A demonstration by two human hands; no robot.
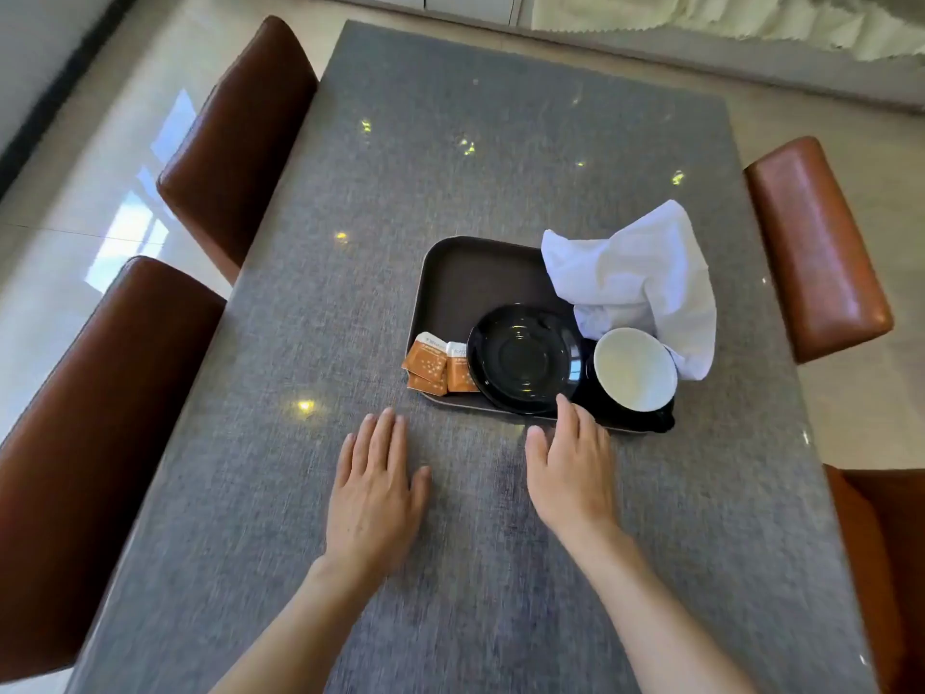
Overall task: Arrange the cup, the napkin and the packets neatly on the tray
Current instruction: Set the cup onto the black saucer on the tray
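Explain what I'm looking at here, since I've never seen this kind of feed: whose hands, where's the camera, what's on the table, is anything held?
There is one picture, from a camera worn on a person's head, looking down. There is no machine. The left hand lies open and flat on the grey table. The right hand is open too, its fingertips at the near rim of the dark tray. Neither holds anything. On the tray are orange packets, a black saucer, a tipped cup with a white inside, and a crumpled white napkin.
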